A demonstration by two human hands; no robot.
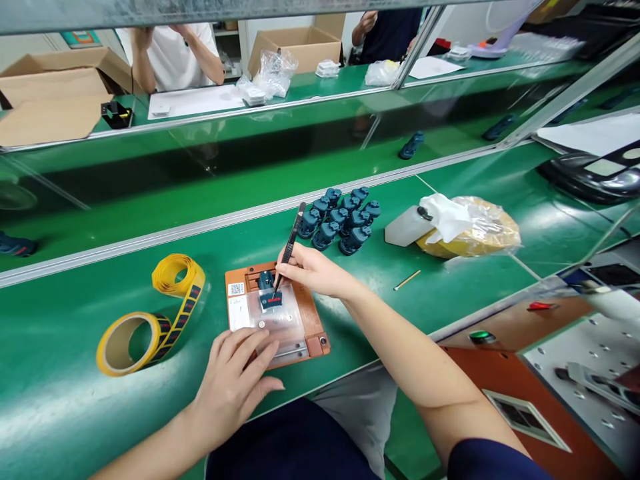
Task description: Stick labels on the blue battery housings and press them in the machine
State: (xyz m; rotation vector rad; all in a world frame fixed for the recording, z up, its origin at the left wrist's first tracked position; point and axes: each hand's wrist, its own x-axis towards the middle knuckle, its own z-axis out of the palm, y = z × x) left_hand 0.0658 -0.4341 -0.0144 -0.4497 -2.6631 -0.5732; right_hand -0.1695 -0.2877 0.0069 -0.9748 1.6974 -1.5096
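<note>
Right now, the right hand (314,272) pinches a pair of dark tweezers (290,250) in its grip, thumb and fingers together on the shaft. The tweezers slant down to the left, with their tip at a dark label (271,301) with red lettering. That label is over a clear plate (289,330) on the orange-brown fixture (316,323), just below a dark teal part (265,279) set in the fixture.

The left hand (239,373) lies palm down over the fixture's near left corner, its grip loose, fingers slightly apart and clamped on nothing visible.

To the left on the green desk (240,241) is a yellow label roll (107,345), its strip running up to a smaller coil (161,275). Beyond the right hand stands a cluster of dark teal housings (340,220); farther right, a white bottle (404,228) leans beside a plastic-wrapped yellow bundle (493,230). A thin stick (408,279) lies nearer the right forearm.
</note>
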